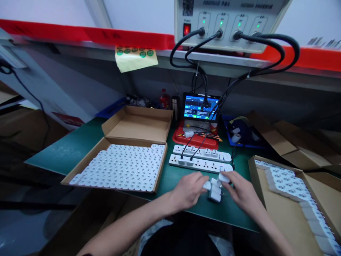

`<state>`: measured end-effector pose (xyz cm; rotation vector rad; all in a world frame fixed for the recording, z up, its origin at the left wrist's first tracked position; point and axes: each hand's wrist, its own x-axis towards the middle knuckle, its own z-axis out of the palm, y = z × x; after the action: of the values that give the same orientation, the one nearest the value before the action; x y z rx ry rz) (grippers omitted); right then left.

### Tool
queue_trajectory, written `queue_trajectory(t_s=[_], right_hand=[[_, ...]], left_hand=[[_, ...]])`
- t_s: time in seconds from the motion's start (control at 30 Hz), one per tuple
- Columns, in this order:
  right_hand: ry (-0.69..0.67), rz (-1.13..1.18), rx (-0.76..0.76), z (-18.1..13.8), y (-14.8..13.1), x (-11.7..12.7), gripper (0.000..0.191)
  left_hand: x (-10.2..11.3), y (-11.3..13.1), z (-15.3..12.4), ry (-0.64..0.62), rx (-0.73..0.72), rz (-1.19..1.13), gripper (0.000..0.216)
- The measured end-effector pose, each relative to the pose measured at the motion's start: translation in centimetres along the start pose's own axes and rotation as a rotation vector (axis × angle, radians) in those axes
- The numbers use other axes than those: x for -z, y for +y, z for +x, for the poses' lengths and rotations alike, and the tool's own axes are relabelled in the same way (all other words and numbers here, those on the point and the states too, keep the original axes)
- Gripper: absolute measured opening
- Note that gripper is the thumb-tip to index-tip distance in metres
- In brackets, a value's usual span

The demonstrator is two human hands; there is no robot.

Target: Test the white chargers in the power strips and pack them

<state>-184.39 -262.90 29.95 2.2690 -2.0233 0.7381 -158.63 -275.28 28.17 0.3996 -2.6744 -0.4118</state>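
My left hand [188, 190] is closed, its fingertips pinching a small white power adapter [206, 185]. Across from it my right hand [242, 190] is also closed, on another white power adapter [223, 177]. Between the hands, a little cluster of white adapters [215, 195] lies on the green tabletop, with metal prongs showing on its right side. Just behind them are two white power strips, the front strip [213, 166] with two black cables rising from plugs in it, and the rear strip [199, 152].
On the left an open cardboard box [137, 124] holds rows of white adapters [125, 167]. A partly filled box [282, 206] stands right. Behind the strips are a red tray [177, 137] and a lit screen [197, 112]. Black cables hang from a tester [229, 21] on the shelf.
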Motion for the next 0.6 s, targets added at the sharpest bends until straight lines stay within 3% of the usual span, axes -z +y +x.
queue_trajectory(t_s=[0.13, 0.23, 0.37, 0.6], right_hand=[[-0.109, -0.08, -0.092, 4.4, 3.4, -0.5, 0.034], [-0.178, -0.137, -0.126, 6.1, 4.3, -1.6, 0.037], [-0.256, -0.167, -0.151, 6.8, 4.3, -2.4, 0.037], [-0.26, -0.19, -0.162, 6.8, 3.9, -3.0, 0.034]], left_hand=[[0.7, -1.8, 6.1, -0.129, 0.181, 0.104, 0.021], [0.2, -2.8, 9.0, -0.208, 0.196, 0.175, 0.029], [-0.5, -3.4, 10.4, -0.234, 0.181, 0.19, 0.034], [-0.9, -3.9, 10.4, -0.209, 0.175, 0.141, 0.031]])
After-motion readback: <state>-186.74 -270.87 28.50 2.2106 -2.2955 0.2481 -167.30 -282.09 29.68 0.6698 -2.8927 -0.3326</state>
